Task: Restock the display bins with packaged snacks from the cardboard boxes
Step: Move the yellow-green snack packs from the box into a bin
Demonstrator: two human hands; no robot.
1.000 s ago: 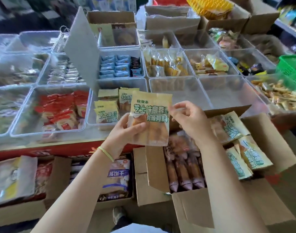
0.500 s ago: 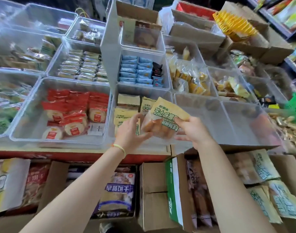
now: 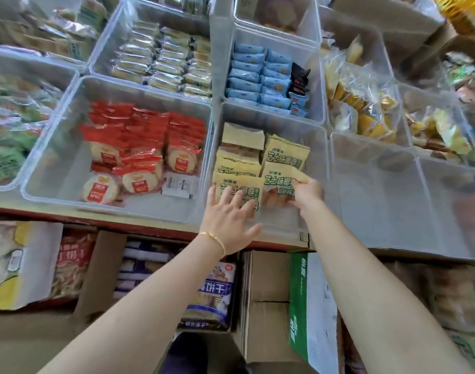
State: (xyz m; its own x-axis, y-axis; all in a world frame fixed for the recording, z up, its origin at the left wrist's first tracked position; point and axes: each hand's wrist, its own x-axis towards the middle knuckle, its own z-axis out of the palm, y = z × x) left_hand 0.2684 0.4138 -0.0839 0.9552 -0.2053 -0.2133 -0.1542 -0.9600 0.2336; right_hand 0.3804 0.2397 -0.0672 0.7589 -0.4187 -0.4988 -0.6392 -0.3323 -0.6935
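Note:
A clear plastic bin (image 3: pixel 316 168) at the counter's front edge holds several yellow snack packets with green print. My right hand (image 3: pixel 304 191) grips one yellow packet (image 3: pixel 278 182) by its right edge, low in the bin's front right part. My left hand (image 3: pixel 229 211) lies with straight, spread fingers on the front-left yellow packet (image 3: pixel 236 188) in the same bin. Below the counter stands an open cardboard box with a green-printed flap (image 3: pixel 298 300). More yellow packets (image 3: pixel 471 344) show blurred at the lower right edge.
Left of this bin, another clear bin (image 3: pixel 55 168) holds red-wrapped round crackers. Behind are bins of blue packets (image 3: pixel 258 76) and pale bars (image 3: pixel 163 63). Two see-through bins (image 3: pixel 379 201) stand to the right. More boxes of packaged snacks (image 3: pixel 212 298) sit under the red-edged counter.
Both hands carried the yellow packet from above the cardboard box forward and down into the bin. My left hand let go of it and now lies flat on a neighbouring packet.

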